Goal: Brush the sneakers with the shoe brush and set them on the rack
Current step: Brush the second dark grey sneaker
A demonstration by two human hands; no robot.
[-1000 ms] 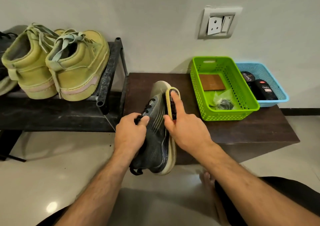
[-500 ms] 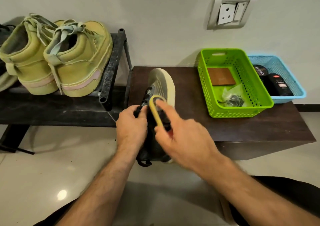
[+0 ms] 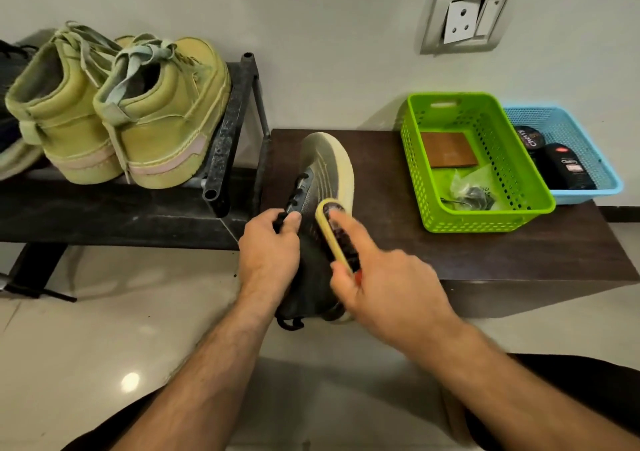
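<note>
A dark grey sneaker [image 3: 320, 173] with a cream sole lies on its side on the low dark wooden table [image 3: 485, 253], toe towards the wall. My left hand [image 3: 268, 250] grips it at the laces and collar. My right hand [image 3: 384, 291] holds the yellow-backed shoe brush [image 3: 337, 232] against the sneaker's upper, index finger stretched along the brush's back. Two olive-green high-top sneakers [image 3: 114, 111] stand on the black shoe rack [image 3: 232, 132] at the left.
A green plastic basket [image 3: 530, 187] with a brown cloth and a small bag sits on the table's right part. Behind it a blue basket [image 3: 599, 160] holds dark polish containers. A wall socket [image 3: 467, 18] is above. Glossy floor lies below.
The brush went from the toe end down along the sneaker towards the heel, then slightly back up. My left hand keeps its grip. The camera view has shifted a little.
</note>
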